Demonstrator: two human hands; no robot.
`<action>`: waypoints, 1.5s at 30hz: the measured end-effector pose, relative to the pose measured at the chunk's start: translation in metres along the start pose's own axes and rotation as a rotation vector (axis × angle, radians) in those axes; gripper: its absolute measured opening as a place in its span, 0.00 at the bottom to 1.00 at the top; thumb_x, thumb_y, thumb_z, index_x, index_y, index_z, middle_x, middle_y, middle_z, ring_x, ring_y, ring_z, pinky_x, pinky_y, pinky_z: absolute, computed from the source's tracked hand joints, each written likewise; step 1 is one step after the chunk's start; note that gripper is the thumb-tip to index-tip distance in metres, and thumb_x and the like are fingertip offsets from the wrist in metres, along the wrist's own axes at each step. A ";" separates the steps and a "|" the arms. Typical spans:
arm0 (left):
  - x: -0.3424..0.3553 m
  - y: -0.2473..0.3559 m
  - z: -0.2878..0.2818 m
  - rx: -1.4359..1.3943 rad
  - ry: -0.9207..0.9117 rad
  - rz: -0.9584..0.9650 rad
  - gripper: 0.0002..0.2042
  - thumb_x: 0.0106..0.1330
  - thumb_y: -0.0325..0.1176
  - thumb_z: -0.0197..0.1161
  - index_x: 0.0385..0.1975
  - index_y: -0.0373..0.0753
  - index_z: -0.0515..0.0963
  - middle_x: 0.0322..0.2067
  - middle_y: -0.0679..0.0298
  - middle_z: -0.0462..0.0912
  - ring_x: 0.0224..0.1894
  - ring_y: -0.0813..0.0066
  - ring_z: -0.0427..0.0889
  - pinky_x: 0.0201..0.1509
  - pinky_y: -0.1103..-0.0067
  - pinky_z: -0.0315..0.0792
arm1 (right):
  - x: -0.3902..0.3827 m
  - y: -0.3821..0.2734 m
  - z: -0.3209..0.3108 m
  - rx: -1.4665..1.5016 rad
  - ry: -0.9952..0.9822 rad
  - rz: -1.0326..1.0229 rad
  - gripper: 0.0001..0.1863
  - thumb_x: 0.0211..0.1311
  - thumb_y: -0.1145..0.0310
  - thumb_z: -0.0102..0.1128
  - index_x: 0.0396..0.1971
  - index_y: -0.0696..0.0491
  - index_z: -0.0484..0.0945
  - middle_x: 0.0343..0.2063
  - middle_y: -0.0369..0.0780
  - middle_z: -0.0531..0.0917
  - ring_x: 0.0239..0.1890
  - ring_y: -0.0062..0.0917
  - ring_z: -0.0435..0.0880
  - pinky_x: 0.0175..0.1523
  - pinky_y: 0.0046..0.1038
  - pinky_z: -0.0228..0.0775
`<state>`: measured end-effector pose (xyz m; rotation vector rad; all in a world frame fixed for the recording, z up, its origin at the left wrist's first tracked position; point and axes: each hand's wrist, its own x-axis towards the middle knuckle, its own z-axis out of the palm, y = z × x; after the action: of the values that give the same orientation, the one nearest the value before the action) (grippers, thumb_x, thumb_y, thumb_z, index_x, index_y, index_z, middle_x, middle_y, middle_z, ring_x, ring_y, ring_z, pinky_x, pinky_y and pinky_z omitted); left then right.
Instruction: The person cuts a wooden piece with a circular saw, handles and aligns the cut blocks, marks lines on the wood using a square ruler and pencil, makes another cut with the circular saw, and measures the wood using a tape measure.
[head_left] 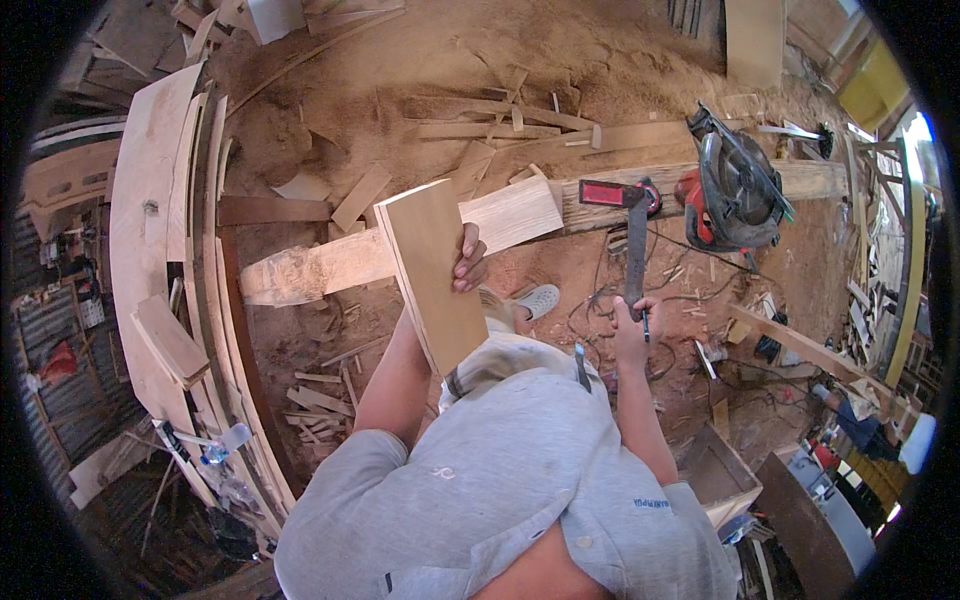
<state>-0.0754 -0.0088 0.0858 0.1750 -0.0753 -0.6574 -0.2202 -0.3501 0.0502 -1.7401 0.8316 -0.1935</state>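
Observation:
My left hand (468, 260) grips a plywood board (425, 300), held tilted upright over a pale wooden plank (320, 262), fingers wrapped round its right side. My right hand (630, 320) is closed on a try square (635, 255) with a long dark blade and a red crosspiece, along with a slim pencil-like item (646, 325). Past the square's top, a red-and-black round tool (648, 205), partly hidden, rests on the long weathered timber (810, 178). A black-and-red circular saw (730, 190) sits on that timber at the right.
Stacked boards (150, 200) line the left side. Offcuts (490, 130) and sawdust cover the ground. Cords run below the saw. A wooden beam (790, 340) and a wooden box (715, 480) lie at the right, where another person (865, 430) in dark trousers appears near the rim.

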 end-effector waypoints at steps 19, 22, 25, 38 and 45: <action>0.079 0.013 -0.059 2.119 0.772 -0.217 0.33 0.71 0.69 0.60 0.37 0.37 0.78 0.32 0.43 0.86 0.39 0.40 0.86 0.44 0.56 0.78 | -0.023 -0.056 0.021 -0.052 -0.059 0.224 0.18 0.58 0.68 0.78 0.33 0.51 0.72 0.33 0.35 0.74 0.37 0.22 0.75 0.43 0.29 0.69; 0.096 0.006 -0.058 2.176 0.713 -0.125 0.33 0.71 0.69 0.60 0.41 0.37 0.77 0.30 0.44 0.86 0.40 0.40 0.88 0.44 0.52 0.78 | -0.014 -0.019 0.029 -0.241 -0.018 -0.284 0.19 0.57 0.68 0.80 0.33 0.52 0.72 0.29 0.36 0.73 0.31 0.24 0.73 0.39 0.30 0.69; 0.105 0.004 -0.062 2.172 0.679 -0.210 0.28 0.71 0.62 0.66 0.43 0.37 0.78 0.35 0.45 0.85 0.43 0.41 0.86 0.46 0.55 0.78 | -0.011 -0.011 0.044 -0.086 -0.066 -0.125 0.19 0.56 0.68 0.80 0.33 0.52 0.73 0.28 0.36 0.74 0.29 0.25 0.73 0.36 0.31 0.69; 0.087 -0.015 -0.084 1.997 0.711 0.676 0.28 0.68 0.45 0.72 0.63 0.36 0.76 0.57 0.48 0.79 0.60 0.47 0.78 0.67 0.59 0.70 | 0.009 -0.050 0.090 -0.261 -0.211 -0.345 0.15 0.57 0.67 0.77 0.32 0.52 0.75 0.23 0.39 0.79 0.24 0.29 0.80 0.32 0.34 0.72; 0.099 -0.024 -0.082 2.121 0.773 0.589 0.20 0.76 0.42 0.65 0.61 0.36 0.81 0.56 0.48 0.82 0.62 0.48 0.77 0.69 0.59 0.70 | 0.022 -0.038 0.100 -0.203 -0.340 -0.388 0.15 0.61 0.63 0.75 0.36 0.52 0.76 0.26 0.41 0.82 0.27 0.33 0.84 0.35 0.37 0.75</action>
<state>-0.0015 -0.0764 0.0027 2.3201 -0.0432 0.3797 -0.1352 -0.2815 0.0437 -2.0442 0.2686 -0.0675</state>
